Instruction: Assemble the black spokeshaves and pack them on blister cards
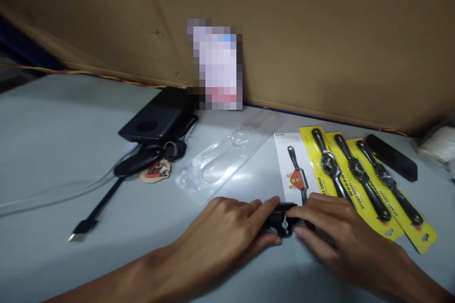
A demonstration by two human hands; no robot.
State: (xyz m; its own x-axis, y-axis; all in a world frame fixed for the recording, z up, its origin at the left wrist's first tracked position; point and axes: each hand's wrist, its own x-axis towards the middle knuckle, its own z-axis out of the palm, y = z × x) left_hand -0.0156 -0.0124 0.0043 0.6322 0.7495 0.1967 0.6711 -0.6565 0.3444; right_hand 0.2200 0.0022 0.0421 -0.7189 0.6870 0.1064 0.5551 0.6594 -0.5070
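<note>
A black spokeshave (pixel 283 230) with a small silver screw at its middle lies between both hands, low over the table. My left hand (pixel 234 222) is closed around its left side, fingers along the top edge and thumb below. My right hand (pixel 330 232) grips the other side, its index fingertip close to the silver screw and its thumb at the lower edge. Both handles are mostly covered by the hands. Just behind, a white instruction sheet (pixel 280 161) with a printed spokeshave lies flat, partly under the right hand.
Several yellow-carded spokeshave packs (pixel 394 225) overlap at right, beside a black phone-like object (pixel 391 156). A clear plastic blister (pixel 220 161) lies behind my left hand. At left are a black box (pixel 152 118), a cable plug (pixel 85 227) and a key fob (pixel 138 161). Cardboard (pixel 320 33) walls the back.
</note>
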